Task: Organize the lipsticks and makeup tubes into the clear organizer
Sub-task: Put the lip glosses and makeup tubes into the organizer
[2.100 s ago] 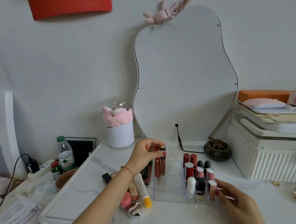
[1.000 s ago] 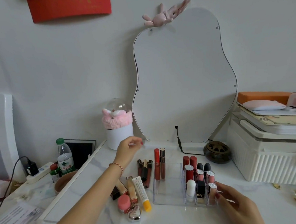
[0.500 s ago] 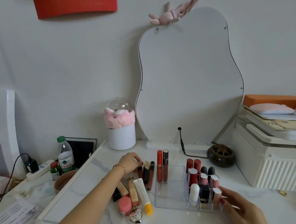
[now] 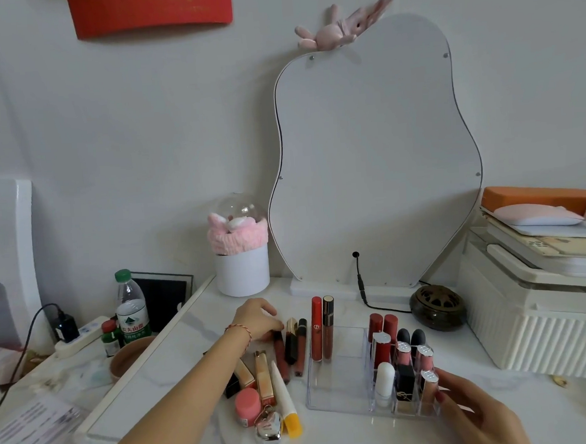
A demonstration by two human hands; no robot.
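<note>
Two hands (image 4: 256, 318), one organizer (image 4: 336, 399)

— Where's the clear organizer (image 4: 335, 380)?
— On the table, in front of the mirror's base. Its right part is a grid of small cells, its left part one wide open bay.

— What's in the cells?
— Upright lipsticks (image 4: 382, 326): two red at the back, two black-capped beside them, silver-topped pink ones in front, a white tube (image 4: 385, 382) and a black case with gold lettering (image 4: 405, 385) in the front row.

— And the bay?
— Two tall lip gloss tubes (image 4: 322, 330) stand at its back left corner, one red-capped, one dark with a gold band.

— Anything still outside the organizer?
— Left of it lies a loose pile (image 4: 276, 370): slim dark-red glosses, gold-cased tubes, a white tube with a yellow cap (image 4: 285, 402), a pink round pot (image 4: 248, 404) and a silver heart-shaped case (image 4: 268, 427).
</note>
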